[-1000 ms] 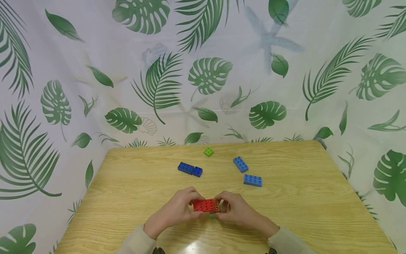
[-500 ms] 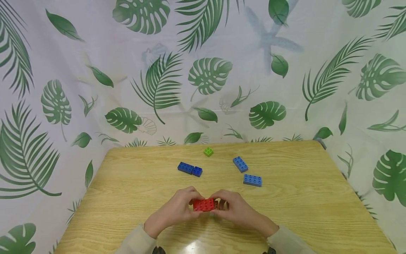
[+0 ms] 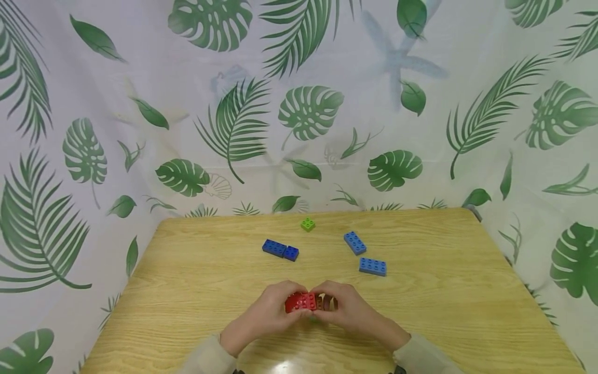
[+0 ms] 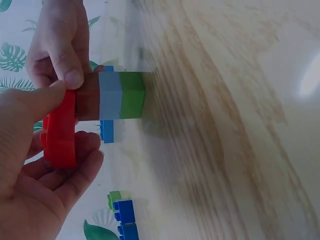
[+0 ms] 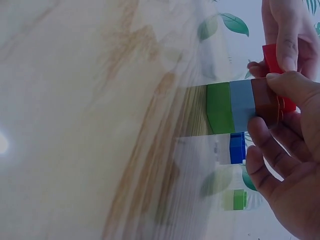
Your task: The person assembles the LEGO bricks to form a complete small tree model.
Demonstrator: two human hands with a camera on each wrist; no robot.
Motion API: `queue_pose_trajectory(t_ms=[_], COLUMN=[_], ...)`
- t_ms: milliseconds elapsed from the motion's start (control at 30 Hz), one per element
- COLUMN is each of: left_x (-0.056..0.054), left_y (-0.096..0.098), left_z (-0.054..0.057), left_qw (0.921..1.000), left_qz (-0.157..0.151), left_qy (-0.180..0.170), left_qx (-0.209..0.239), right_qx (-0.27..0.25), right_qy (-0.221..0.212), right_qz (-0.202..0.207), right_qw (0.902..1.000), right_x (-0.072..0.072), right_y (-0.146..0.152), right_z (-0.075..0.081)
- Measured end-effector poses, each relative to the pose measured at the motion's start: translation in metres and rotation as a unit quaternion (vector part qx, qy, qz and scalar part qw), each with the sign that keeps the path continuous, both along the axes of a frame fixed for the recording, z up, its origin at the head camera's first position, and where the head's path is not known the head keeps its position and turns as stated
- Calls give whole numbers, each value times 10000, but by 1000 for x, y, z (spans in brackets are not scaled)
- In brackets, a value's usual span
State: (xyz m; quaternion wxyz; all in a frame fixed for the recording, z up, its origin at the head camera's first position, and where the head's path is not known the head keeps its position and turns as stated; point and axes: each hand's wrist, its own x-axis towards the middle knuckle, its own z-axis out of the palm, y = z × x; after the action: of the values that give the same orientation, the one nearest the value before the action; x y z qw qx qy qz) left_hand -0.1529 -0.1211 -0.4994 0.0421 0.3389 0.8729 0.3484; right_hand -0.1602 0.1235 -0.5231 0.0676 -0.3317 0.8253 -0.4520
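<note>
My left hand (image 3: 275,309) grips a long red toy building brick (image 4: 61,135) between thumb and fingers. The red brick lies across the top of a small upright stack and overhangs it on the left. That stack has a brown brick (image 5: 265,101) on top, a light blue brick (image 4: 110,95) in the middle and a green brick (image 4: 132,95) at the bottom, on the table. My right hand (image 3: 348,309) pinches the brown brick, its thumb right at the red brick. From the head view, the hands hide most of the stack.
Beyond the hands, on the wooden table (image 3: 201,270), lie a dark blue brick (image 3: 274,248) beside a smaller blue brick (image 3: 291,253), a lime green brick (image 3: 308,224) near the back edge and two lighter blue bricks (image 3: 355,243) to the right. A leaf-print curtain (image 3: 355,182) stands behind.
The left hand has slid right along the red brick, and its fingertips are now close to the right hand's. The right hand shifted slightly left earlier. The bricks lying farther back have stayed put.
</note>
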Motion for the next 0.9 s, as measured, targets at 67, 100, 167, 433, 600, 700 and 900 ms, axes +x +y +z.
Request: queue_pose_trajectory(t_ms=[67, 100, 167, 433, 600, 700, 900], left_x=[0, 1, 0, 0, 0, 0, -1], left_y=[2, 2, 3, 4, 4, 4, 4], left_z=[-1, 0, 0, 0, -2, -3, -5], left_qw=[10000, 9999, 9999, 9990, 9991, 9991, 9994], left_qz=[12, 24, 19, 30, 65, 65, 81], left_qy=[-82, -114, -153, -416, -409, -401, -328], left_qx=[-4, -30, -72, -149, -92, -86, -45], right_qx=[-5, -4, 18, 71, 199, 453, 628], right_qy=[22, 28, -32, -280, -368, -380, -35], right_qz=[4, 5, -17, -94, 44, 57, -733], right_qw=[10000, 10000, 10000, 9995, 9991, 9982, 9953], right_x=[0, 0, 1, 3, 1, -3, -16], right_y=[0, 0, 1, 1, 5, 13, 42], right_z=[-1, -1, -2, -3, 0, 6, 19])
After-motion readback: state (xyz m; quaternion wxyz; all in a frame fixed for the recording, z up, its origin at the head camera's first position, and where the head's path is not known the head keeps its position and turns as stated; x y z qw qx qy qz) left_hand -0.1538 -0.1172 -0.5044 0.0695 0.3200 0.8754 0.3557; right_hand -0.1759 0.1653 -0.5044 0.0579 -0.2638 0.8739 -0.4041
